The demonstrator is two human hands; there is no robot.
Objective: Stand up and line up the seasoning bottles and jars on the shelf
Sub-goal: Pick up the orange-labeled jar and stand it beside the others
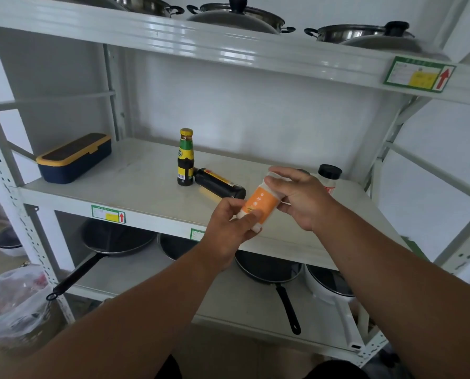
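Observation:
Both hands hold a white jar with an orange label (261, 205), tilted above the front of the middle shelf (135, 187). My left hand (228, 228) grips its lower end and my right hand (302, 199) its upper end. A dark sauce bottle with a yellow cap and green label (185, 157) stands upright mid-shelf. Right beside it a dark bottle (218, 184) lies on its side, touching the upright one. Behind my right hand a clear jar with a black lid (329, 177) stands upright, partly hidden.
A navy box with a yellow-edged lid (74, 158) sits at the shelf's left end. Steel pots with lids (236, 15) fill the shelf above. Black pans (116, 239) and a white pot (329, 288) lie on the shelf below. Plastic bags (15, 299) are on the floor at left.

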